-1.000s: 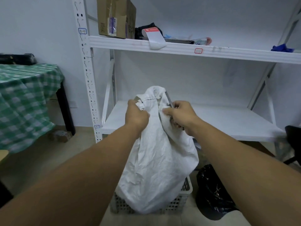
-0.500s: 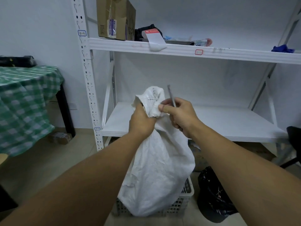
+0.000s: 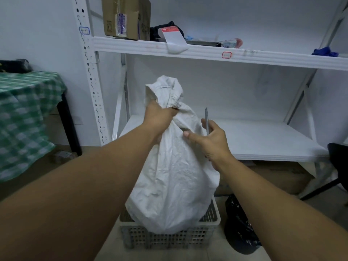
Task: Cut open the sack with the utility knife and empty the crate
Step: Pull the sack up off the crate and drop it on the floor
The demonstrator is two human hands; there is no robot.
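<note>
Right hand point(image 3: 209, 140) withdrawn from the sack point(image 3: 175, 176) neck; hands now apart.
Left hand point(image 3: 159, 114) grips the bunched neck; right holds utility knife point(image 3: 206, 119) upright; sack sits in crate point(image 3: 169, 240) below both hands.

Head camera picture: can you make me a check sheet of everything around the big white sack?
Surface: floor, with the grey crate standing on it.
Job's things: white sack bottom-down in the crate, neck bunched; utility knife pointing up beside it.
Clutter: cardboard box and blue cloth on the top shelf; black bag beside the crate.
Hands: left hand grips the sack's neck; right hand holds the knife.
Cables: nothing seen.
Surroundings: white rack, green checked tablecloth at left.
</note>
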